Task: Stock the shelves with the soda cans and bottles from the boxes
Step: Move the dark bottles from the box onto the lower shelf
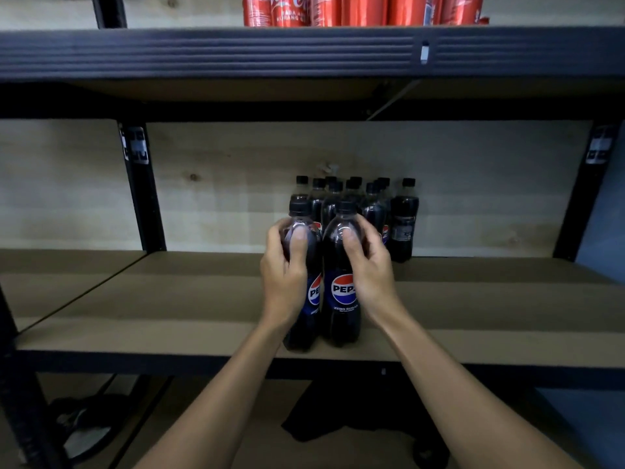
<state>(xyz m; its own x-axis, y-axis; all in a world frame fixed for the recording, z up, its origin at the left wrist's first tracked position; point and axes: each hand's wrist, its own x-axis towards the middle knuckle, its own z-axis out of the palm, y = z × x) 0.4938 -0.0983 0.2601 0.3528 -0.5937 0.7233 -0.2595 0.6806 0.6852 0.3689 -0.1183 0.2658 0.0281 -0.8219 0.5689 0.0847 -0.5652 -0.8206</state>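
At the front of the middle shelf (169, 299), two Pepsi Zero Sugar bottles stand upright side by side, touching or nearly so, their bases close to the shelf's front edge. The left hand (284, 269) is curled round the left bottle (304, 319) at its shoulder, thumb laid across the front below the black cap, fingers wrapped behind. The right hand (367, 265) grips the right bottle (340, 299) in the same way, thumb on the upper front, fingers round the far side; the label with the round logo faces the camera between the two hands. Both forearms reach in from below over the shelf's dark front rail.

Behind the held pair, against the pale wooden back wall (220, 198), stands a tight cluster of more dark Pepsi bottles (351, 201) with black caps, and one further bottle (404, 225) stands just to the right of that cluster, slightly apart. Between the cluster and the held pair lies a short strip of bare board.

To the left and right of the bottles the brown shelf board stretches bare as far as the black uprights (140, 187). The upper shelf's dark rail (236, 52) hangs well above the caps. On that upper shelf stands a row of red Coca-Cola cans (358, 10), cut off by the top of the view.
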